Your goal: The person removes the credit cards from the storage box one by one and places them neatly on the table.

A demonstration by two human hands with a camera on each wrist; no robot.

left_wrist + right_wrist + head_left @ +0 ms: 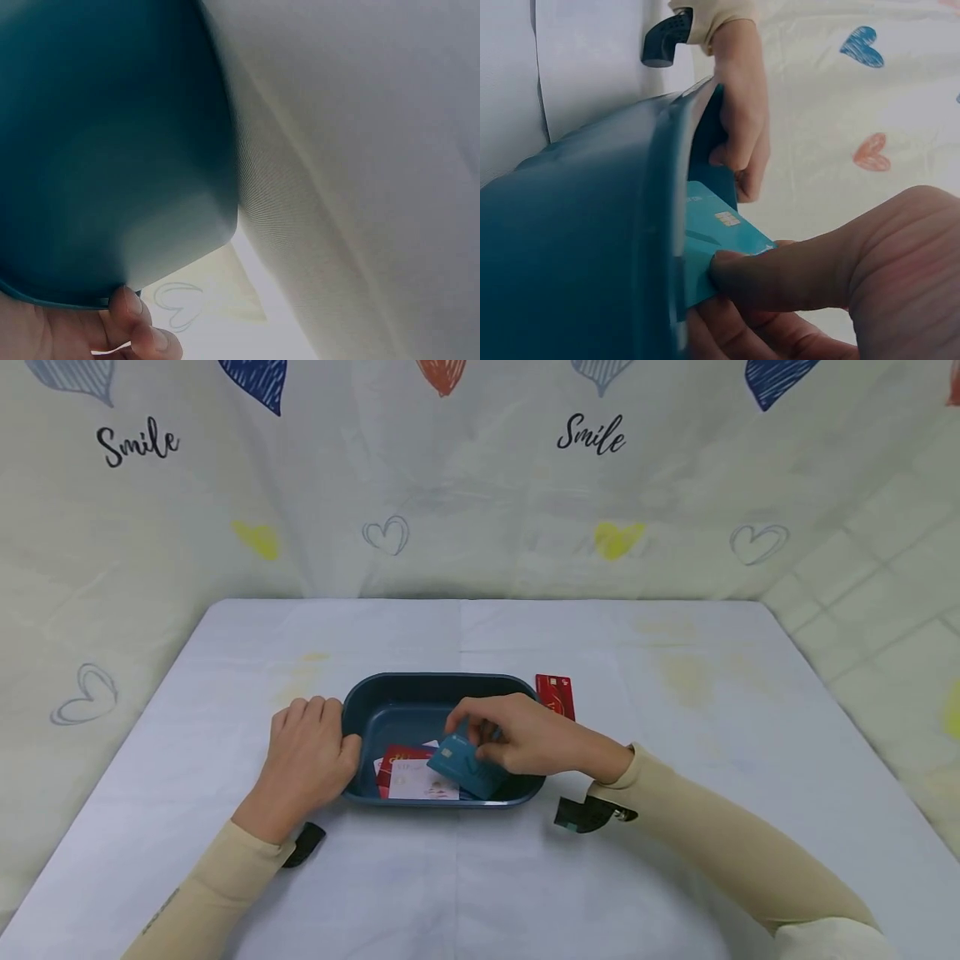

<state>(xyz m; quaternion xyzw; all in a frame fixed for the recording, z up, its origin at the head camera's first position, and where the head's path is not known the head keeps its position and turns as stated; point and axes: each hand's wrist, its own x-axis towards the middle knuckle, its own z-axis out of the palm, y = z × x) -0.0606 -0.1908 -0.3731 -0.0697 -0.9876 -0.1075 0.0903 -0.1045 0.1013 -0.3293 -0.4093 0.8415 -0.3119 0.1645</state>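
A dark teal tub (405,679) with rounded corners stands on the white-covered table. My left hand (311,752) grips its left rim, thumb on the inner side; the left wrist view shows fingertips (131,301) curled at the rim. Over the tub's right part, my right hand (525,735) pinches a teal chip card (465,764) between thumb and fingers. The right wrist view shows the card's gold chip and the thumb pressed on its face. Beneath lie a white card (420,779) and a red card (397,756), partly covered, with more card edges around them.
Outside the tub, by its back right corner, a red card (555,693) lies on the table (660,877); the right hand hides part of it. A patterned cloth backdrop (487,485) with hearts rises behind the table's far edge.
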